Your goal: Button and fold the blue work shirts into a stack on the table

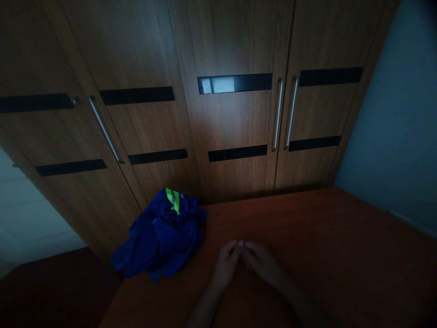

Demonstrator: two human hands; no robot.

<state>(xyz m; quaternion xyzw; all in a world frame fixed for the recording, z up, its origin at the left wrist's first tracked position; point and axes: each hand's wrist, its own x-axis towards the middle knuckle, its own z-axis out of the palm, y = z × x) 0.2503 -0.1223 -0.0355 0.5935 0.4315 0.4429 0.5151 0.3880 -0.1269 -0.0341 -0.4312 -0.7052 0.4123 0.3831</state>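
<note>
Over the reddish-brown tabletop (317, 241), my left hand (226, 261) and my right hand (261, 259) meet at the fingertips and thumbs. Both have their fingers curled in, and I see no object between them, though the light is dim. To the left of my hands lies a crumpled blue garment (167, 237) with a bright yellow-green stripe. It sits in a loose heap at the table's left edge, part of it reaching to the edge. Neither hand touches it.
A wooden wardrobe (232, 118) with black inlaid strips stands behind the table, its doors closed. Long metal handles (278, 114) run down the doors. A pale wall (403, 136) rises at the right. Dark floor (51, 291) shows at the lower left.
</note>
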